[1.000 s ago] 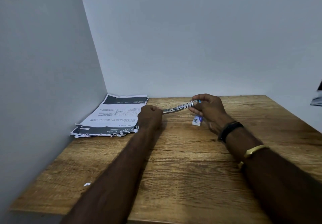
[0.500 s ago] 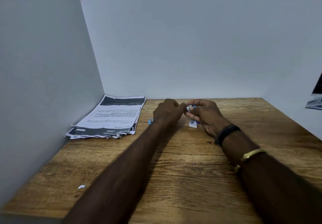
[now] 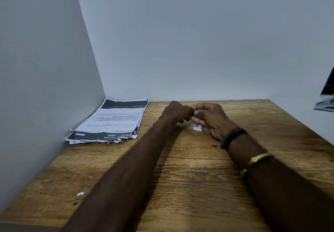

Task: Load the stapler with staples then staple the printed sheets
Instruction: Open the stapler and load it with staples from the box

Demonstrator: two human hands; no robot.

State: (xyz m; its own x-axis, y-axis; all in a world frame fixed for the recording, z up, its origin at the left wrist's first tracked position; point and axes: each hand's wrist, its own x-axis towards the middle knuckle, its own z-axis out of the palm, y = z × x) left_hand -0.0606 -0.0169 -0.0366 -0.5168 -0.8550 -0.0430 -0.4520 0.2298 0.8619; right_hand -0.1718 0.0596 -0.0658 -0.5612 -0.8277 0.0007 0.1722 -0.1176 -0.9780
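Head view: left hand [image 3: 178,111] and right hand [image 3: 211,118] both pinch the stapler [image 3: 197,110], mostly hidden between them.

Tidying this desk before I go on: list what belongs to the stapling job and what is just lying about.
Job: stapler held between left hand and right hand, staple box, printed sheets.
Lying about: paper scrap, dark object at right edge.

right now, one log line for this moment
left hand, right hand: gripping stapler | staple box: on table, by right hand | printed sheets: stacked far left
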